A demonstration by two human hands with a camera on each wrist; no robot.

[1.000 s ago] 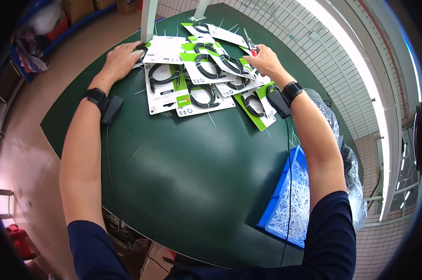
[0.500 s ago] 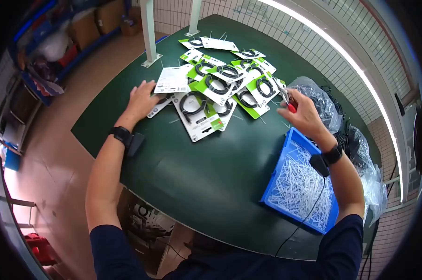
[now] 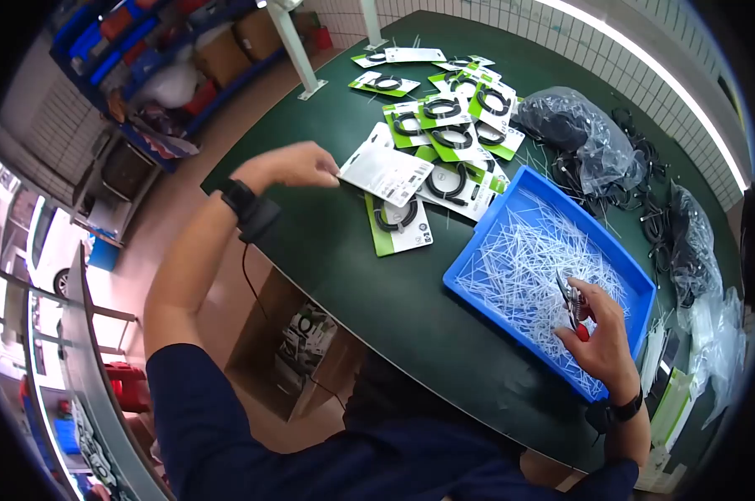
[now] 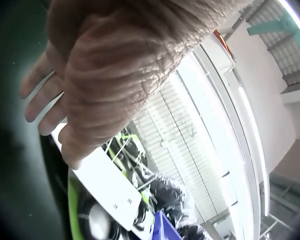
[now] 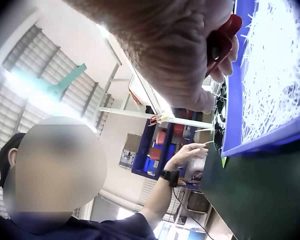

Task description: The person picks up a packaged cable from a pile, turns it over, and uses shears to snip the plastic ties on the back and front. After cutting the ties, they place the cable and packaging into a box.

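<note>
Green felt covers the table, and the person leans over its near edge with arms spread wide. The left hand is out at about ten o'clock from the table's middle, fingers and thumb pinching the corner of a white card and holding it lifted, tilted, above the other packs. In the left wrist view the same card runs out from under the curled fingers, white side up.

Just below it, at five o'clock from the card, one pack lies flat by itself — green edge, black cable coiled on it. More packs are fanned out toward twelve o'clock, overlapping one another.

The right hand is well apart from the left, down at four o'clock, over the near corner of a blue bin full of white ties. It is closed round red-handled cutters — the blades point up toward the bin's middle. From the right wrist view the red handle shows between the curled fingers, with the bin wall right beside it.

Beyond the bin, at one to two o'clock, clear bags of black cable sit on the felt.
</note>
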